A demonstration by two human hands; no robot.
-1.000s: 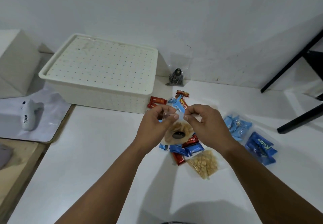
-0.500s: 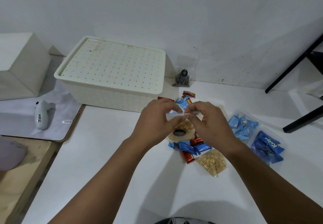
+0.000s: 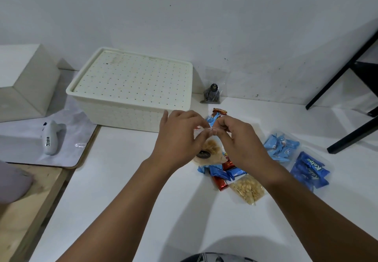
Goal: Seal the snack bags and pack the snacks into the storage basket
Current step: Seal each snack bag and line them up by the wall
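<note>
A clear snack bag of crackers (image 3: 208,152) was held above the table (image 3: 126,190), its top edge pinched between the left hand (image 3: 180,139) and the right hand (image 3: 238,139), both equally close, the sealing strip running left to right between them. Beneath lay a bag of nuts (image 3: 248,190) and loose red and blue wrapped snacks (image 3: 224,172); two bags of blue packets (image 3: 308,169) were set to the right. Beyond, left of the hands, the storage basket (image 3: 131,106) was seen with its perforated lid (image 3: 133,79) on, barring packing.
</note>
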